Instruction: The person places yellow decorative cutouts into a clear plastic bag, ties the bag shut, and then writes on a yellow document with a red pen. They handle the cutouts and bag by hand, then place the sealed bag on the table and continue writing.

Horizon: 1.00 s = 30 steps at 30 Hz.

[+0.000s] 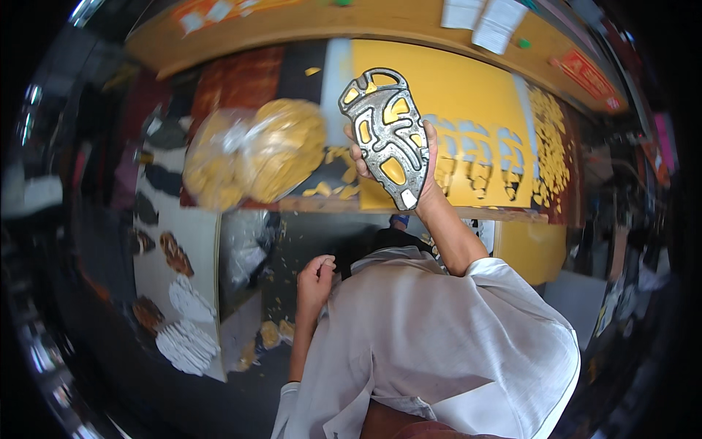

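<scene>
The person I'm watching wears a loose, pale grey shirt of thin woven cloth (446,329) with a faint sheen, soft creases running across its broad back and front panels and a dark gap where it falls open near the bottom. Its short, wide right sleeve (504,274) ends above the elbow, and the matching left sleeve (287,402) shows a plain edge; both the left hand (316,282) and the right hand (430,157) are bare.

Workshop, as shown by yellow sheet (453,80) pierced with shaped holes, metal cutting die (382,150), small offcuts (550,146) heaped on bench (512,215), yellow pieces (289,150) bagged in clear plastic, white pieces (186,347) stacked alongside, scraps (270,334) littered below.
</scene>
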Motion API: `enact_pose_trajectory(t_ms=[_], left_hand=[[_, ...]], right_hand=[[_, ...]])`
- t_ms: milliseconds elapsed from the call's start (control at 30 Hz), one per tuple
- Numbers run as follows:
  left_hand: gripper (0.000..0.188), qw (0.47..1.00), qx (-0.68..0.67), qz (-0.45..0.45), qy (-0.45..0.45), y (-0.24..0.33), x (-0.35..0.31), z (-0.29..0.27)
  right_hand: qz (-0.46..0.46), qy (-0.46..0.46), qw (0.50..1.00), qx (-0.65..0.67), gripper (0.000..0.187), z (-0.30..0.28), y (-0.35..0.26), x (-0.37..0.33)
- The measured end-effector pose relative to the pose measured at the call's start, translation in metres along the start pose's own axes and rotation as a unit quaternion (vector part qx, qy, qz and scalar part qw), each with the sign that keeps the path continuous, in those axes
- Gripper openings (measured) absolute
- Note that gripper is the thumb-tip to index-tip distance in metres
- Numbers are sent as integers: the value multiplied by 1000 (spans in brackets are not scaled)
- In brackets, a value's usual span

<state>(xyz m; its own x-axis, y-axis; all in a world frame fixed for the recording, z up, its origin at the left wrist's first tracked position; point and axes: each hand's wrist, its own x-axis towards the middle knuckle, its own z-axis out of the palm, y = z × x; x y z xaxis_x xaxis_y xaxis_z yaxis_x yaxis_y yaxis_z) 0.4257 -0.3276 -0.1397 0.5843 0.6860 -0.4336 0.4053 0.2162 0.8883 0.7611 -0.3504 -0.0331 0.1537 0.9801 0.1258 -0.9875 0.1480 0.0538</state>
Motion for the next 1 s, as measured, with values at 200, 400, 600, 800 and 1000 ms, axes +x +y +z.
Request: enact_pose_trajectory(t_ms=[200, 400, 600, 800, 1000], left_hand=[[24, 988, -11, -17, 150, -57, -63, -106], [22, 951, -93, -48, 291, -107, -125, -149], [23, 905, -187, -85, 371, -133, -157, -116], [29, 877, -206, -126, 416, -125, -156, -129], [27, 854, -209, -163, 447, -114, -118, -204]], right_hand=[[157, 57, 984, 69, 96, -8, 148, 74], [283, 45, 954, 85, 88, -23, 276, 131], [381, 35, 900, 208, 75, -50, 368, 169], [461, 34, 841, 281, 76, -80, 426, 211], [510, -64, 858, -2, 95, -81, 446, 285]])
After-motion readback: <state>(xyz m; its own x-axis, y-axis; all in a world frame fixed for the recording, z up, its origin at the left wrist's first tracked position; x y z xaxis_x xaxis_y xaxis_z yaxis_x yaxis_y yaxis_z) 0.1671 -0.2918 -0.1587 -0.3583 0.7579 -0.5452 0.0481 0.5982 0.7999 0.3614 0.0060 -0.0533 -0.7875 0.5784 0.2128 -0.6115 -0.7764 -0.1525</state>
